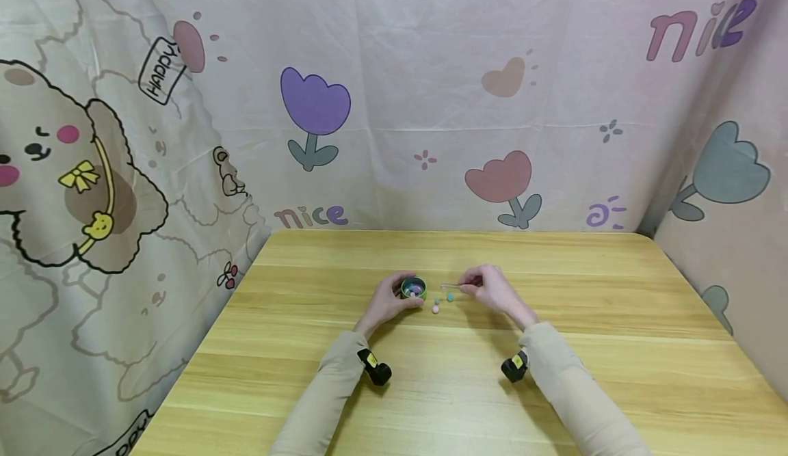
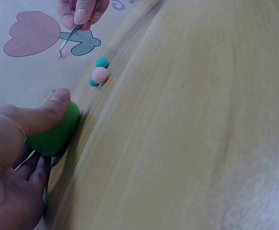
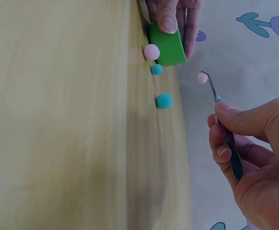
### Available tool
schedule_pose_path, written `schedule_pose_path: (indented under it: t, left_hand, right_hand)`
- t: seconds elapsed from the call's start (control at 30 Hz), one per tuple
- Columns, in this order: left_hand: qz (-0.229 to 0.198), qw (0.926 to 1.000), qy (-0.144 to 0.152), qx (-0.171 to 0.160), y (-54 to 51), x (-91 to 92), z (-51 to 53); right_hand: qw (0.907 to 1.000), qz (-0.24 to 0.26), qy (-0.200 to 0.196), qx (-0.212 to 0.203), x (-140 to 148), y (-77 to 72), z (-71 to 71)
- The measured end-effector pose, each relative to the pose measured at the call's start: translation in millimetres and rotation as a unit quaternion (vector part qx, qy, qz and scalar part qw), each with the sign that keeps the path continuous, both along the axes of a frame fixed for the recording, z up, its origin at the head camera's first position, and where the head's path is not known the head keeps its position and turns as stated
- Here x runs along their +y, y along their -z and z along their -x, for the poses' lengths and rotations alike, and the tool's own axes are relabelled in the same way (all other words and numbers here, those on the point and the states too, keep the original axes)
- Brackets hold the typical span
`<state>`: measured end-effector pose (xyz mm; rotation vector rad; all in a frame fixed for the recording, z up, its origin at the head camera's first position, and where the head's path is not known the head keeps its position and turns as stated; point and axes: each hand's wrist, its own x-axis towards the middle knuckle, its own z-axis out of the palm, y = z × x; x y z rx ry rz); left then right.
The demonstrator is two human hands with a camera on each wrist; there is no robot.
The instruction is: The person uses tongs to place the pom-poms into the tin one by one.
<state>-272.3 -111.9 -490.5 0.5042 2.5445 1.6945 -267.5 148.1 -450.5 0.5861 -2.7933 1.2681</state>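
My left hand (image 1: pixel 386 302) holds a small round green cup (image 2: pixel 62 125), thumb on the near side and fingers on the far side. The head view shows several small balls inside it. My right hand (image 1: pixel 490 290) pinches a pair of bent-tip tweezers (image 3: pixel 236 163). At their tip hangs a small pink pompom (image 3: pixel 202 77), raised off the table. Between the hands, a pink pompom (image 3: pixel 151 51), a small teal pompom (image 3: pixel 156 69) and a larger teal pompom (image 3: pixel 164 101) lie on the wood, to the right of the cup.
The wooden table (image 1: pixel 443 401) reaches back to a printed cloth (image 1: pixel 418 100) hanging behind it, with more cloth at both sides. A black camera (image 1: pixel 377 368) is strapped to the left wrist and another black camera (image 1: pixel 514 366) to the right wrist.
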Motion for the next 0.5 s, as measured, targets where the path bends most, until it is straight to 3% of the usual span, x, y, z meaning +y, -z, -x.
schedule_pose_path:
  t: [0.23,0.3,0.5]
  left_hand:
    - [-0.011,0.9999,-0.005,0.002,2.4,0.6,1.0]
    - [-0.012,0.9999,-0.004,0.000,-2.4,1.9,-2.3]
    - [-0.011,0.9999,-0.002,-0.001,-3.0,0.8,-2.4]
  right_hand:
    - [0.9999,0.008,-0.003,0.012,-2,-5.8,1.1]
    - [0.9999,0.009,-0.003,0.014,-3,-6.9,1.3]
    - [0.9997,0.018,-0.009,0.011,-9,-11.8,1.1]
